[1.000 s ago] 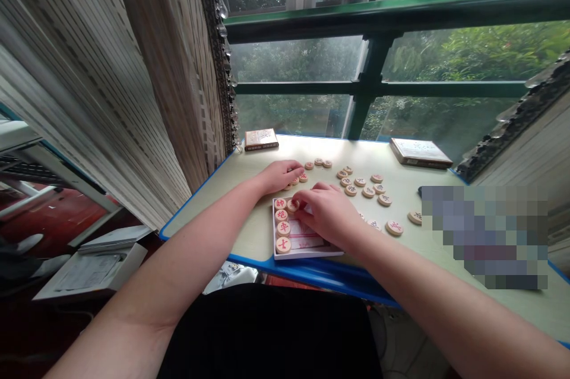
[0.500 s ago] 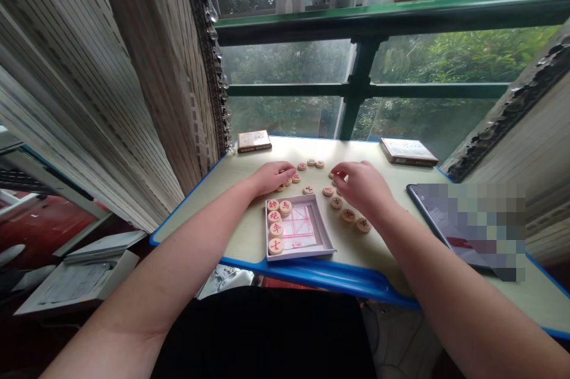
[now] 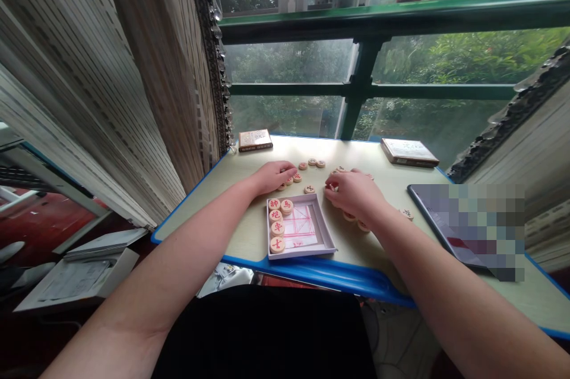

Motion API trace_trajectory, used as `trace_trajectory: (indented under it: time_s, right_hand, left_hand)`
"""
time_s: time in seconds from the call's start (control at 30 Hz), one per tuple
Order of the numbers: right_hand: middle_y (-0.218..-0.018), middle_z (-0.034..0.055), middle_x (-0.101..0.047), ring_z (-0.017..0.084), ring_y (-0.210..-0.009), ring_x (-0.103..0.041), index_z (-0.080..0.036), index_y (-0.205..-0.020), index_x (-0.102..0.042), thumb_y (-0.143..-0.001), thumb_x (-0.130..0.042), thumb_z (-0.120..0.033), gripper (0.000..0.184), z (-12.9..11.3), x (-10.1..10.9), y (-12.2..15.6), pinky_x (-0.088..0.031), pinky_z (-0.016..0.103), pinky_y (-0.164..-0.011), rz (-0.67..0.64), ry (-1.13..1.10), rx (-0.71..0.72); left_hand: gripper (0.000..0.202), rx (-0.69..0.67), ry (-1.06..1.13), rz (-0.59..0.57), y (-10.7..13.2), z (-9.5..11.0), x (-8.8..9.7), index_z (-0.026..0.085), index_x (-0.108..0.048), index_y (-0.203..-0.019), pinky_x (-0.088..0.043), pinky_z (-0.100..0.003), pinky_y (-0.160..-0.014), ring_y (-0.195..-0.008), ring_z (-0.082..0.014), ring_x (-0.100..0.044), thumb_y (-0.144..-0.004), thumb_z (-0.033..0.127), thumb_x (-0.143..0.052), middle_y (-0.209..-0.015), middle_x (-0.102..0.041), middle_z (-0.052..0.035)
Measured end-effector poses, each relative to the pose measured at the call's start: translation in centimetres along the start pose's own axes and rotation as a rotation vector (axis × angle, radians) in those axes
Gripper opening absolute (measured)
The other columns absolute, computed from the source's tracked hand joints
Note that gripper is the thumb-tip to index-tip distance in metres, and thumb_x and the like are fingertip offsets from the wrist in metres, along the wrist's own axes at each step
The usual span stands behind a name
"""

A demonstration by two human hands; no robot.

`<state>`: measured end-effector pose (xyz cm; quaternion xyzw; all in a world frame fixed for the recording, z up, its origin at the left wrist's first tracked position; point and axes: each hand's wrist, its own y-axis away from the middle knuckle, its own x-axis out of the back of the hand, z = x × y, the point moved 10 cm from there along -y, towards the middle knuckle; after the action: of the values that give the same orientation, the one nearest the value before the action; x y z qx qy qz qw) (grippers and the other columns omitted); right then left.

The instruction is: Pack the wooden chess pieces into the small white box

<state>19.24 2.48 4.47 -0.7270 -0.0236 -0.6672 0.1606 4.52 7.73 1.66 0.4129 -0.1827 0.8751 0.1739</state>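
Observation:
A shallow white box [image 3: 328, 230] holds several round wooden xiangqi pieces with red characters along its left side, among them a red piece [image 3: 277, 245] in the near corner. My right hand [image 3: 356, 190] is closed at the fingertips on a xiangqi piece [image 3: 333, 188], right of the box, over other pieces it partly hides. Beyond the box's left corner, my left hand [image 3: 275, 177] rests low with its fingers curled together; what they hold, if anything, is hidden. Red pieces [image 3: 297, 177] lie against its fingertips. Between the hands sits a black-marked piece [image 3: 309, 189].
Farther back on the table [image 3: 209, 189] lie several loose pieces [image 3: 312, 162]. A small box [image 3: 255, 140] stands at the back left and another flat box [image 3: 409, 152] at the back right. A tablet [image 3: 431, 212], partly blurred out, lies on the right. Curtains [image 3: 133, 70] hang beside the window.
My right hand has moved nearer and slightly left, closing on a piece and covering pieces that showed before. My left hand has stayed in about the same place.

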Motion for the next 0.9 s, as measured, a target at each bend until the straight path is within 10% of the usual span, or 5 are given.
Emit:
trace_trajectory:
  time_s: [0.9]
  right_hand:
    - [-0.090,0.0066,-0.069,0.020,-0.081,-0.060,-0.019,-0.089,-0.068,-0.080,-0.056,-0.031,0.020,0.1,1.1,-0.2,-0.040,0.029,-0.066,0.081,-0.259,-0.048]
  left_hand:
    - [0.043,0.027,0.009,-0.027,0.1,-0.2,-0.1,0.017,-0.064,-0.101,-0.045,-0.030,-0.087,-0.095,-0.0189,-0.059,-0.086,0.050,-0.040,-0.103,-0.068,-0.0069]
